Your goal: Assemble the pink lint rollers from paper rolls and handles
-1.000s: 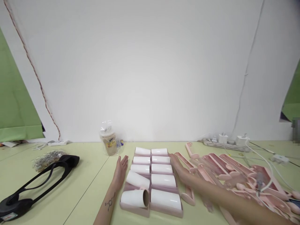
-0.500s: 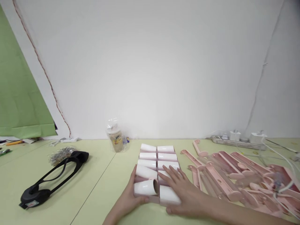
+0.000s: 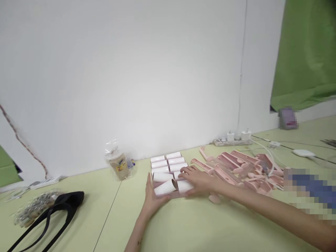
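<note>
White cardboard tubes (image 3: 164, 187) lie in two columns in pale pink holders (image 3: 174, 195) on the table in front of me. The front left tube is skewed, its open end raised towards the middle. My left hand (image 3: 153, 196) cups the front left corner of the rows, fingers stretched up the left side and thumb along the front edge. Over the right column lies my right hand (image 3: 196, 179), its fingers apart and slightly bent on the tubes, with the thumb near the front right one. This hand hides part of the tubes beneath it.
Loose pink holders (image 3: 228, 171) are heaped at the right, near a power strip (image 3: 232, 142) with chargers and white cables. A bagged drink cup (image 3: 119, 166) stands near the wall. At left lie a black strap-like frame (image 3: 69, 204) and a clear bag of small parts (image 3: 36, 206).
The view has swung to the right and tilted. My right hand's fingers have bent and drawn in slightly on the tubes. The front left tube is skewed more. My left hand stays at the corner.
</note>
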`<act>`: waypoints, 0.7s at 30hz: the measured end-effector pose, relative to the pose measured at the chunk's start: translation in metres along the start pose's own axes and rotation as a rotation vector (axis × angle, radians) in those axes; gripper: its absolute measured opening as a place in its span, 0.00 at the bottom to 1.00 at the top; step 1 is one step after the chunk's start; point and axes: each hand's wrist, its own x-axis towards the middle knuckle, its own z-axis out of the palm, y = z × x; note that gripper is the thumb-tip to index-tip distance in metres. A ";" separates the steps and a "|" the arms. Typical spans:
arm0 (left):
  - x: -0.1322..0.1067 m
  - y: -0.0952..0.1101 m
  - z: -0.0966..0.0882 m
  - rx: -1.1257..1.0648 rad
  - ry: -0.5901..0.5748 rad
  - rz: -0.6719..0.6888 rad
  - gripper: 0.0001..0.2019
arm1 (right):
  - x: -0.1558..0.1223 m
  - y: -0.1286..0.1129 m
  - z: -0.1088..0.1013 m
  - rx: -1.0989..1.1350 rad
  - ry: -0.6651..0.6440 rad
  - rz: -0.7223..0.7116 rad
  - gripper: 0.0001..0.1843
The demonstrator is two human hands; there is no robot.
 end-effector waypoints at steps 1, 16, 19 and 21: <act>-0.003 -0.001 0.000 0.081 0.052 0.021 0.57 | -0.004 -0.003 0.000 -0.014 0.019 0.033 0.28; -0.043 0.050 0.032 0.386 0.258 0.581 0.18 | -0.040 -0.027 0.007 0.369 -0.009 0.097 0.28; -0.046 0.072 0.045 0.167 0.140 0.271 0.26 | -0.064 -0.023 -0.004 0.578 0.029 0.108 0.35; -0.050 0.090 0.057 -0.007 -0.021 0.072 0.29 | -0.080 -0.018 -0.013 0.739 0.038 0.156 0.42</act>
